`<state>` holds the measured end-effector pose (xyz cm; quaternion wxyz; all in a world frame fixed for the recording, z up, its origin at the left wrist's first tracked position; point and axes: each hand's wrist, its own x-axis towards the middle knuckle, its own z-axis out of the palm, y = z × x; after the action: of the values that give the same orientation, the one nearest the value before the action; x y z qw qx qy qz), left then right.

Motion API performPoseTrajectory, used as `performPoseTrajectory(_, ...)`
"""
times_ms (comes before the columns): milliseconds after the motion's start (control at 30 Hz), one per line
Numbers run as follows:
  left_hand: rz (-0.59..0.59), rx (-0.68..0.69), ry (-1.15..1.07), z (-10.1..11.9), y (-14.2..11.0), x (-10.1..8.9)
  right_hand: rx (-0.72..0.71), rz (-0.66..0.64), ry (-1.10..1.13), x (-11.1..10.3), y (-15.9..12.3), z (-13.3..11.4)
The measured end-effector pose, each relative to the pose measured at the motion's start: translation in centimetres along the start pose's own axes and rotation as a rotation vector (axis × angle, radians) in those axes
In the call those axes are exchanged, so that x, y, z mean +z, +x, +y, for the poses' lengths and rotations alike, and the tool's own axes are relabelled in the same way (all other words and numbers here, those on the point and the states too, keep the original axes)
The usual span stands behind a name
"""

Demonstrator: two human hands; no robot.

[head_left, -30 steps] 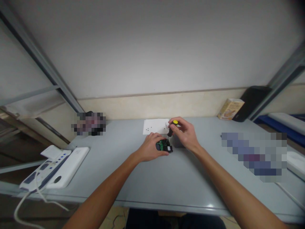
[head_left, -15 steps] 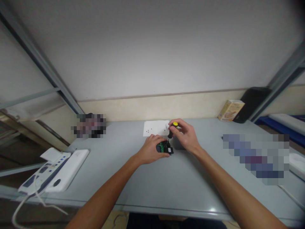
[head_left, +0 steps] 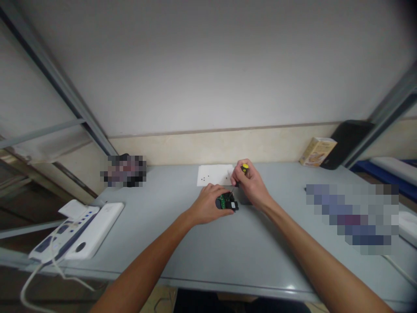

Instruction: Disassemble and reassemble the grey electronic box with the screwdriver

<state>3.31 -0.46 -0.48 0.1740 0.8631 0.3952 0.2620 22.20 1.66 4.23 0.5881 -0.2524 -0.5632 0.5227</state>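
My left hand [head_left: 208, 205] is closed around a small black device with a green circuit board [head_left: 227, 201], gripping it by its edges with the thumb on the near side. In my right hand [head_left: 252, 184] is a black screwdriver with a yellow cap [head_left: 245, 167], its fingers wrapped round the handle. The screwdriver tilts, and its thin shaft points down at the board; whether the tip sits in a screw is too small to tell. Beside the device, partly hidden under my right hand, lies a dark grey flat piece [head_left: 243, 198]. Behind the hands, a white sheet [head_left: 213, 175] bears several small dark screws.
A white power strip [head_left: 67, 228] with cables and a white box-like unit [head_left: 100, 230] lie at the left. At the back right stand a yellow box [head_left: 317, 152] and a black case [head_left: 347, 143]. Blurred-out items sit at both sides of the grey table [head_left: 208, 256].
The screwdriver handle leans further to the right, and my right hand has turned around it. My left hand keeps its hold on the device. The whole view has shifted slightly.
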Motion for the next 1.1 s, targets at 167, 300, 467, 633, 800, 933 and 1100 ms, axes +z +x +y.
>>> performPoseTrajectory(167, -0.005, -0.017, 0.025, 0.1, -0.1, 0.0, 0.088, 0.009, 0.246, 0.4, 0.0, 0.0)
performPoseTrajectory(300, -0.007, -0.012, 0.031, 0.1, -0.2, 0.0, 0.125, -0.011, 0.284, 0.3, -0.3, -0.8)
performPoseTrajectory(467, -0.016, -0.012, 0.028, 0.1, -0.1, 0.0, 0.079, 0.010, 0.282, 0.7, -0.3, -0.5)
performPoseTrajectory(633, -0.010, -0.027, 0.021, 0.3, -0.1, -0.1, 0.123, 0.024, 0.285, 0.9, -0.1, -0.3)
performPoseTrajectory(800, -0.005, -0.020, 0.009, 0.6, -0.1, -0.3, 0.125, 0.028, 0.231, 0.5, -0.3, -0.7)
performPoseTrajectory(933, -0.018, -0.003, 0.013, 0.7, -0.2, -0.4, 0.094, 0.076, 0.197, 0.6, -0.2, -0.4)
performPoseTrajectory(1100, -0.018, 0.003, 0.028, 0.6, -0.2, -0.3, 0.144, 0.062, 0.237, 0.5, 0.0, -0.6)
